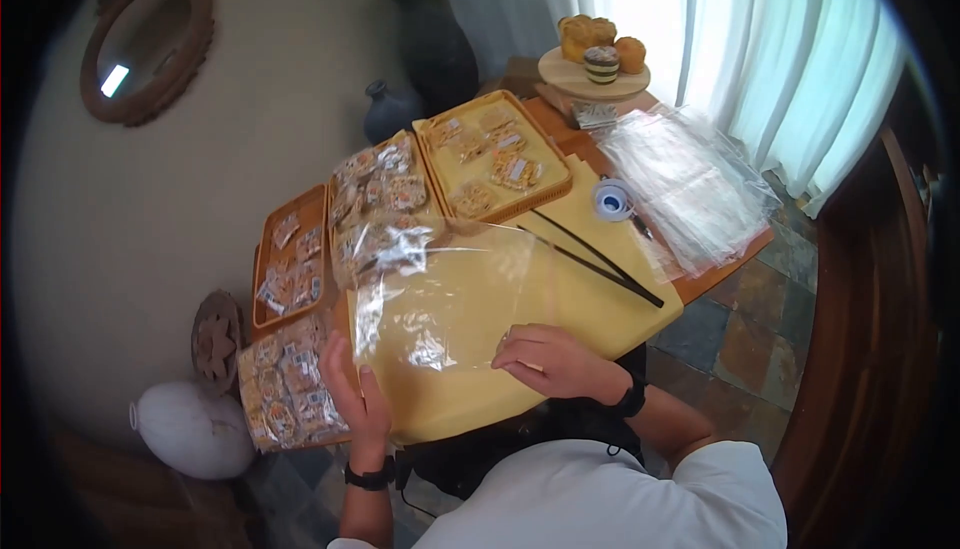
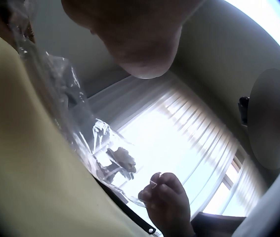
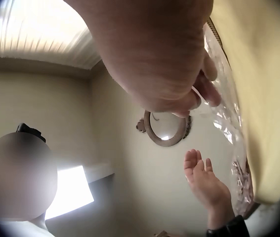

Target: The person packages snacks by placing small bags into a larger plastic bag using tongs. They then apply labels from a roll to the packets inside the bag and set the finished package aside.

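A large clear plastic bag (image 1: 470, 294) spreads over the yellow cloth (image 1: 590, 324) on the table. At the bag's near right corner, my right hand (image 1: 553, 359) pinches the edge between thumb and fingers. The right wrist view shows the bag's shiny film (image 3: 222, 118) running past those fingertips. My left hand (image 1: 358, 394) is raised by the near left side of the bag, fingers extended and palm turned inward. Nothing is held in it. Packed snacks (image 1: 285, 389) in clear wrapping lie just left of that hand.
Orange trays (image 1: 560, 185) with packaged snacks line the far left side. Two black strips (image 1: 600, 267), a tape roll (image 1: 612, 199) and a stack of clear bags (image 1: 685, 184) lie to the right. Bread stands on a round wooden board (image 1: 560, 77) at the back.
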`<action>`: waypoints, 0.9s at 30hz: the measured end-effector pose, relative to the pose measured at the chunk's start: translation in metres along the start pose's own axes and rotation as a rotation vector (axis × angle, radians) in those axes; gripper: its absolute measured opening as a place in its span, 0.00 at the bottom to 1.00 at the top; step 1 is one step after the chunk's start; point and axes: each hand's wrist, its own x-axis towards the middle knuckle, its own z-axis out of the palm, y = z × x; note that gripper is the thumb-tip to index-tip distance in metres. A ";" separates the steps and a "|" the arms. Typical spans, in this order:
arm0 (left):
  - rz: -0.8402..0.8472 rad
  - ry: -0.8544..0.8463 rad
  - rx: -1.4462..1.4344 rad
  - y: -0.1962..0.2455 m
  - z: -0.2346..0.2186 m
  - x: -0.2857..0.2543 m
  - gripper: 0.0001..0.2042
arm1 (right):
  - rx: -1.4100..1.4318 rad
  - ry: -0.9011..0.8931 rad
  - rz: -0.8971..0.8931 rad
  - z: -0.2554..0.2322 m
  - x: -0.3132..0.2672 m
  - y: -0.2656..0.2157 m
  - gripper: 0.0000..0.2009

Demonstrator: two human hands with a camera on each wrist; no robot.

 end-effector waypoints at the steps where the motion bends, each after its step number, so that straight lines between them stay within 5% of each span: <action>1: -0.030 -0.001 0.017 -0.002 -0.004 0.002 0.22 | 0.099 -0.050 0.078 0.002 -0.008 0.006 0.05; 4: -0.045 -0.418 0.079 0.003 -0.012 0.008 0.28 | -0.011 -0.015 0.171 0.005 -0.023 0.016 0.05; 7: -0.029 -0.619 0.316 0.003 -0.001 -0.013 0.32 | -0.213 0.006 0.224 0.003 -0.028 0.015 0.06; 14: -0.040 -0.701 0.318 0.027 -0.024 -0.029 0.37 | -0.357 0.240 0.296 -0.001 -0.035 0.004 0.04; 16: -0.089 -0.744 0.257 0.022 -0.022 -0.028 0.37 | -0.349 0.041 0.278 -0.005 -0.037 0.004 0.10; 19: -0.099 -0.789 0.264 0.003 -0.008 -0.030 0.37 | 0.010 0.174 0.541 -0.001 -0.044 0.006 0.16; 22: -0.088 -0.794 0.273 -0.010 -0.001 -0.037 0.38 | 0.053 0.141 0.681 -0.008 -0.029 0.003 0.20; 25: -0.051 -0.811 0.324 -0.013 -0.002 -0.030 0.39 | -0.182 -0.110 0.620 -0.009 -0.033 0.022 0.21; 27: -0.048 -0.797 0.368 -0.013 -0.002 -0.017 0.40 | -0.251 -0.101 0.642 -0.011 -0.029 0.024 0.22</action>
